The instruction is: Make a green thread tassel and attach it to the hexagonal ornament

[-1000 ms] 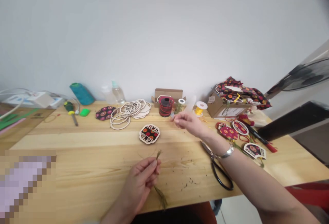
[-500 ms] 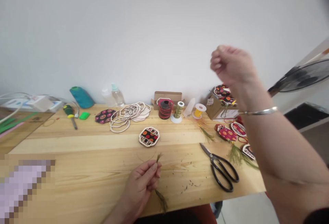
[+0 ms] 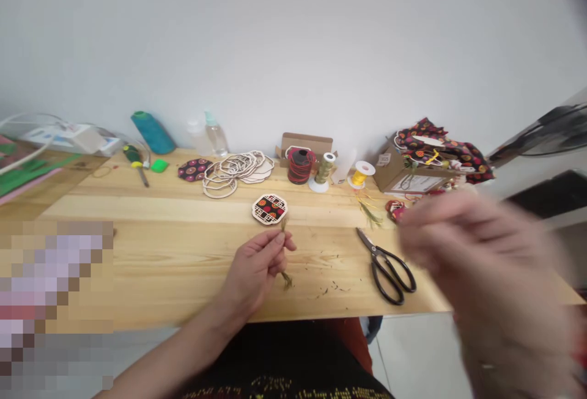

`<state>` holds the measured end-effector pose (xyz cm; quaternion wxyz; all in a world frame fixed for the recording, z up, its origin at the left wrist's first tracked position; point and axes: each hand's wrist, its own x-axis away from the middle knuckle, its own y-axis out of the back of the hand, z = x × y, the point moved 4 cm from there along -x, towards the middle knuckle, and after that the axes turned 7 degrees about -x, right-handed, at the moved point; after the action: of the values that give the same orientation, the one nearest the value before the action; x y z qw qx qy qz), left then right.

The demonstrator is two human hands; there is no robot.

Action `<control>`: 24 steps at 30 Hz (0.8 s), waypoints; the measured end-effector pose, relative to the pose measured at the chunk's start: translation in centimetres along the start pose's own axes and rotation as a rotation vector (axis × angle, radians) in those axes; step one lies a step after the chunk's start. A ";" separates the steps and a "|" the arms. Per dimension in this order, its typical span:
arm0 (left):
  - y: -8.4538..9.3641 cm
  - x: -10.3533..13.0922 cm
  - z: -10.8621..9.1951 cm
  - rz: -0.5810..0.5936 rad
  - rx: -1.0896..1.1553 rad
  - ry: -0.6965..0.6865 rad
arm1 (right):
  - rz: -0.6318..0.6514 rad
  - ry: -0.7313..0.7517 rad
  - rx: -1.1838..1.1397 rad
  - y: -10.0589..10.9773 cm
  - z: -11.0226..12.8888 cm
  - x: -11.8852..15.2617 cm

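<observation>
My left hand is closed on a small olive-green thread tassel, whose ends stick out above and below the fingers. Just beyond it lies a patterned fabric ornament with a pale lattice frame. My right hand is raised at the right, blurred, its fingers drawn together; anything between them is too small or smeared to name. Black-handled scissors lie on the table between the two hands, with dark scraps to their left.
Along the wall stand a teal thread cone, bottles, a red cord spool, an olive spool, a yellow spool and a carton with fabric. Pale frames and a screwdriver lie leftward.
My right hand has come down from high above the carton to lower right, nearer the camera. The view has tilted downward. My left hand still holds the tassel.
</observation>
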<state>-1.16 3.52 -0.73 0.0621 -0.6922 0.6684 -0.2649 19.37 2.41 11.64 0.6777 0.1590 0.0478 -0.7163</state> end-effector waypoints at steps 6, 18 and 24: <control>-1.5 0.6 0.6 -0.002 -0.050 0.003 | -0.054 -0.286 -0.446 -6.3 -8.7 2.9; -2.4 0.5 3.0 0.024 -0.064 0.102 | -0.216 -0.179 -0.202 -6.5 -11.4 3.8; -2.8 0.5 3.0 0.056 -0.127 0.102 | -0.201 -0.043 -0.086 -6.5 -11.3 4.1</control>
<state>2.67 2.54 -1.86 -0.0087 -0.6616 0.7052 -0.2548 14.64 2.22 -1.21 0.6096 0.1090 0.0797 -0.7811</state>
